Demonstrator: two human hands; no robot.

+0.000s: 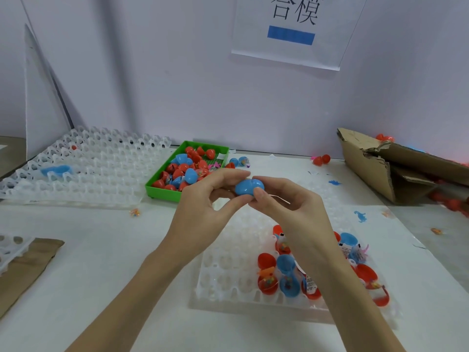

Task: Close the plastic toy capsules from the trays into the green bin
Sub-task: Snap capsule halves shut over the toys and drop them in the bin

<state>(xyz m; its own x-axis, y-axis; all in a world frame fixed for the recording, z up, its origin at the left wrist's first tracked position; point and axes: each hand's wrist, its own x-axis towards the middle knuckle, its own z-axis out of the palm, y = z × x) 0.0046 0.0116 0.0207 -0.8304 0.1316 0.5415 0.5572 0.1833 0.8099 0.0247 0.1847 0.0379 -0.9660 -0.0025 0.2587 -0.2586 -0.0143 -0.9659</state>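
At the centre of the frame both hands pinch one blue capsule (pixel 249 187): the left hand (pixel 203 199) curls thumb and fingers round its left end, and the right hand (pixel 286 201) grips its right end, thumb in front. A seam shows across the capsule's top; whether it is fully closed I cannot tell. Just behind the hands, slightly to their left, sits the green bin (pixel 162 191), holding red and blue capsules. Below the hands lies a clear tray (pixel 228 275) with open red and blue capsules (pixel 286 273), partly hidden by the right forearm. An empty clear tray (pixel 101 168) fills the middle left. Torn cardboard (pixel 375 163) stands at the right edge, cut off and blurred.
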